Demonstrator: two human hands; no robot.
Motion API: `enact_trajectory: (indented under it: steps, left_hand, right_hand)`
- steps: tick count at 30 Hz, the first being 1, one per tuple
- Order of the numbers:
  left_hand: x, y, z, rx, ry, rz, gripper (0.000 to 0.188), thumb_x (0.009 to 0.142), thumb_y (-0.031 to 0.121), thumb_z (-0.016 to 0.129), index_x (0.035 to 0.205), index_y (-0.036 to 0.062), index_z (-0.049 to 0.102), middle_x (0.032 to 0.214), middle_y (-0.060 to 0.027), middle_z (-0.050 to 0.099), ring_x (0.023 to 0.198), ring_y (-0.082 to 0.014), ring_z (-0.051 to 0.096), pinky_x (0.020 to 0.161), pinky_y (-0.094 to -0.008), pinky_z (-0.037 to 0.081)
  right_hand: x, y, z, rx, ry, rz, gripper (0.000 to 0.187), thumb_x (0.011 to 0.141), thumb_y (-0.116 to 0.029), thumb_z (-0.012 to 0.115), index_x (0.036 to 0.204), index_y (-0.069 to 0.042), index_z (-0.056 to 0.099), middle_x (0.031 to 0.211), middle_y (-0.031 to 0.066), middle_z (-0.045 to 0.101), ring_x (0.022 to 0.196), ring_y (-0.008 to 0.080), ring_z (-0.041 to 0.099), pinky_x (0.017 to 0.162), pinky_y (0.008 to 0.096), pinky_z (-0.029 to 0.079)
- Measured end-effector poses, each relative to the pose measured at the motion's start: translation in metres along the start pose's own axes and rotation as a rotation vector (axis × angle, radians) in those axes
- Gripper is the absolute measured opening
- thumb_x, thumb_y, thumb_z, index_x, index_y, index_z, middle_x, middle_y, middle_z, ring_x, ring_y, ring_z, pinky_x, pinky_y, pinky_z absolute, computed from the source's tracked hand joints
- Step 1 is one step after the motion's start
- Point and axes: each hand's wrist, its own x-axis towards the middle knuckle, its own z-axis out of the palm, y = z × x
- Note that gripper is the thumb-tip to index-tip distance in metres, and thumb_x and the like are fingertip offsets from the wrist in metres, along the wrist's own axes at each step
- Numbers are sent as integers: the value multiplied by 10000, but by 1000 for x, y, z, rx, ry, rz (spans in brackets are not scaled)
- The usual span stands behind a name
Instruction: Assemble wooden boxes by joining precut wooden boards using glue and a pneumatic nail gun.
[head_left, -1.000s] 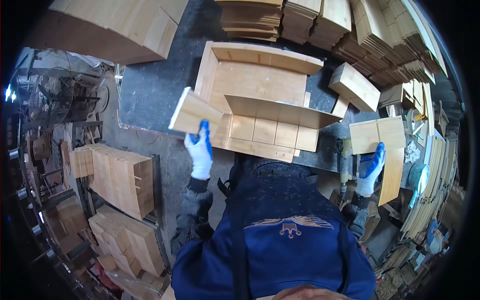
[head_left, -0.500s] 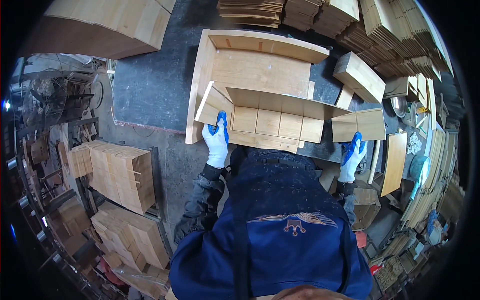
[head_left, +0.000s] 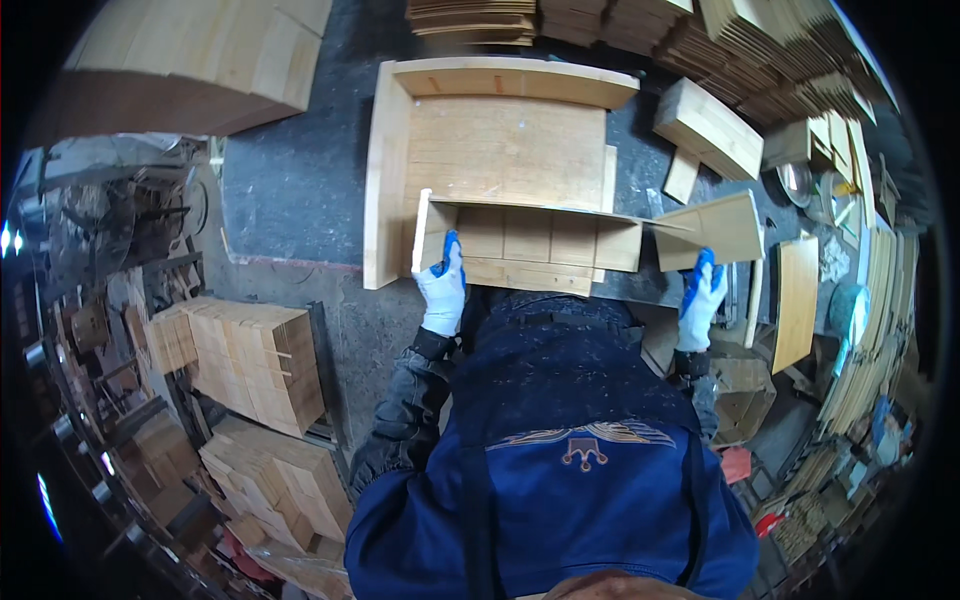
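Both hands wear white gloves with blue palms and fingers. My left hand point(head_left: 441, 288) grips the left end panel point(head_left: 433, 235) of a thin wooden piece, with fingers closed at its near edge. A long narrow board point(head_left: 540, 209) runs from that panel toward a right end panel point(head_left: 710, 228), which is tilted. My right hand point(head_left: 704, 295) holds this panel at its lower edge, the thumb on its face. The piece is held over a wooden box frame point(head_left: 388, 175) lying on the dark table, with a flat bottom board point(head_left: 500, 150) inside. Fingers behind the panels are hidden.
The dark table point(head_left: 290, 190) carries a large wooden stack point(head_left: 190, 60) at far left and a wooden block point(head_left: 710, 130) at right. Piled boards point(head_left: 470, 22) line the far edge. More stacked panels point(head_left: 245, 360) stand low on the left. A yellowish board point(head_left: 795, 300) leans at right.
The thin piece has turned more upright and its left end has come down and nearer, with my left hand. The right end panel has tilted up on its right side. My view has shifted slightly.
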Motion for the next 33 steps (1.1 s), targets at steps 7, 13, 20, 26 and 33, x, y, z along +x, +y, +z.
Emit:
enact_trajectory:
  steps: [7,13,20,26,33]
  left_hand:
    - [8,-17,-12,79,71,-131,206,906,36,660,1112,41,642,891,-4,660,639,-63,562,512,-213,421]
    - [16,-17,-34,42,-108,-149,278,922,28,627,1194,-22,602,1093,-123,678,999,-216,673,874,-296,536]
    - [47,-36,-77,1059,-512,570,401,945,125,600,1344,116,557,1071,-116,701,855,-209,698,725,-311,542]
    - [46,-49,-82,1477,-549,706,488,939,142,583,1413,115,475,1102,-132,700,794,-268,707,684,-360,555]
    - [49,-59,-79,1323,-474,848,523,944,126,557,1449,89,424,1116,-109,696,810,-223,706,707,-308,554]
  right_hand:
    - [-13,-2,25,-114,-76,-119,182,969,-122,585,1128,-36,610,973,-5,638,806,49,554,642,199,438]
    - [-22,18,24,-253,-101,-234,155,934,-112,596,1050,-7,600,758,-6,572,648,68,453,575,266,395]
    - [-30,10,27,-547,-165,-497,224,824,-74,673,1032,-6,624,773,102,645,606,215,574,567,321,444]
    - [-40,-14,40,-640,-169,-587,196,797,-74,708,967,-4,640,763,127,662,609,278,638,557,347,487]
    - [-40,-16,33,-652,-244,-476,136,823,-39,671,948,6,642,782,138,673,637,277,658,587,353,497]
